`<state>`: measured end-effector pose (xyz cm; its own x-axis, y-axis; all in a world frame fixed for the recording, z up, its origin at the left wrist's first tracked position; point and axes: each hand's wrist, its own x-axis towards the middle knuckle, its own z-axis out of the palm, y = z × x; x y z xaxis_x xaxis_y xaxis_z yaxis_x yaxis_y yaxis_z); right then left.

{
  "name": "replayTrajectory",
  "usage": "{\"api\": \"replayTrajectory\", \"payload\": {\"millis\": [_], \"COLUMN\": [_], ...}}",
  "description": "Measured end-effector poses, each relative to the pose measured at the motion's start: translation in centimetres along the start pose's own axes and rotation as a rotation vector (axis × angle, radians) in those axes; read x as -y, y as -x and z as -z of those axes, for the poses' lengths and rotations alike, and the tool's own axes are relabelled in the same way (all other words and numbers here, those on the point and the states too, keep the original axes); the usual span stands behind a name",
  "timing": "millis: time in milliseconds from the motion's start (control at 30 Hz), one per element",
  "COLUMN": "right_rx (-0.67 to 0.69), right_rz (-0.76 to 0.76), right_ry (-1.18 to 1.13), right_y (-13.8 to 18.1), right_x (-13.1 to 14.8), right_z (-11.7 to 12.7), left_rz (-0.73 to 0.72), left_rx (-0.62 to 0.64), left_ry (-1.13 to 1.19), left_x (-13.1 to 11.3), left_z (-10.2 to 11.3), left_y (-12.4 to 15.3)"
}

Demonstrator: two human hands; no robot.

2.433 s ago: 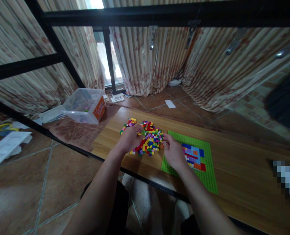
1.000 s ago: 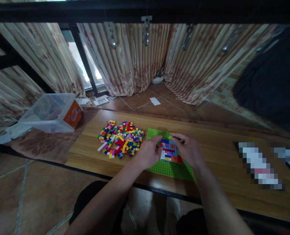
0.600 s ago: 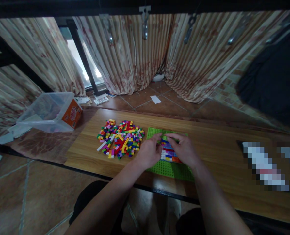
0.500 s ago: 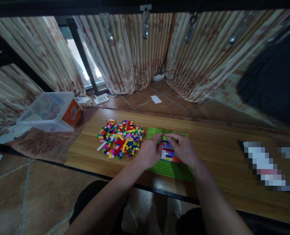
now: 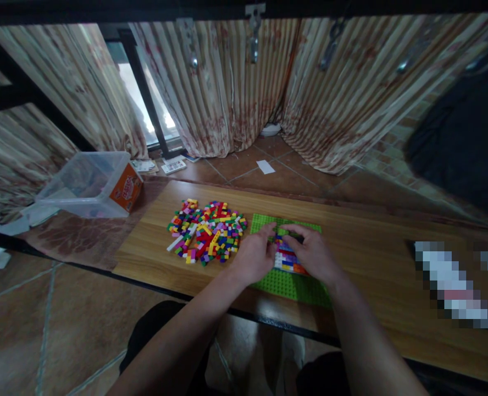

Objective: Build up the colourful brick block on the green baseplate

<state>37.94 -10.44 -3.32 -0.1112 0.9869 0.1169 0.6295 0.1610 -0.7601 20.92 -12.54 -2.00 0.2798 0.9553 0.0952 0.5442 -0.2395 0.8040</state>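
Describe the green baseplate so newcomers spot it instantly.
Find the long wooden table. Just right of the multicoloured brick pile lies the green baseplate, partly behind the left hand and right hand. Unlike the pile, it is one flat, studded sheet.

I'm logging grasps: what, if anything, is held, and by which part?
It cannot be told: the left hand and right hand curl over the brick panel, hiding whatever they might pinch.

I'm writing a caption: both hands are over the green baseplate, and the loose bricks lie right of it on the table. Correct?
Wrong side: the head view shows the loose bricks lying left of the green baseplate. The rest holds.
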Motion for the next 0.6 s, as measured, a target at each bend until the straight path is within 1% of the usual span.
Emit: {"api": "replayTrajectory", "payload": {"millis": [200, 433, 600], "right_rx": [0.029, 0.035, 0.041], "right_rz": [0.022, -0.020, -0.022], "right_ry": [-0.003, -0.019, -0.044], "right_y": [0.11, 0.05, 0.00], "right_x": [0.01, 0.26, 0.12], "right_z": [0.06, 0.15, 0.15], "left_rz": [0.012, 0.033, 0.011], "left_rx": [0.008, 0.017, 0.000], "left_ry": [-0.019, -0.014, -0.023], "left_x": [-0.31, -0.60, -0.51], "left_z": [0.17, 0.24, 0.16], "left_y": [0.04, 0.14, 0.23]}}
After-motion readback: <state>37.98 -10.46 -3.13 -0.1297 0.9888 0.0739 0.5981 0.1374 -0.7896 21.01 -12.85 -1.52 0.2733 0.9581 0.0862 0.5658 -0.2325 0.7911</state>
